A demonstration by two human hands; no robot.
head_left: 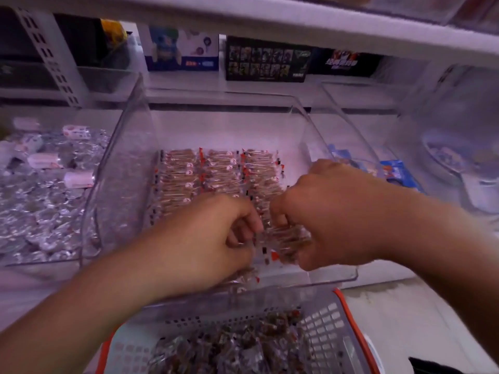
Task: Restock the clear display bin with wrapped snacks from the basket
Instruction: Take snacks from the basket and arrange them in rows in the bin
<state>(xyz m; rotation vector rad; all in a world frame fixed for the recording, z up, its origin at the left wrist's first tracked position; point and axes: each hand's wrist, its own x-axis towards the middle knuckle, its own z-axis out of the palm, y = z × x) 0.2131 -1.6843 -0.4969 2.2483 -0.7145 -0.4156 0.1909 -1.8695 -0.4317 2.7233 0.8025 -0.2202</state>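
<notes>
Snacks (pixel 289 240) sit gripped in your right hand (pixel 318 209) inside the clear bin (pixel 121 168), your left hand (pixel 213 236) pinching wrappers alongside (basket (pixel 332 319) just below).

No text can be read with any certainty. The black printed box (pixel 267 59) at the back of the shelf carries a grid of small pictures, with lettering along its right edge too blurred to make out. Just right of that box, a dark box (pixel 344 62) bears red and white characters that stay illegible. Left of the black printed box, a white and blue carton (pixel 182 49) shows small red marks on its lower band, unreadable. The red and white tags on the clear-wrapped brown snacks (pixel 216 171) are too small to read.
</notes>
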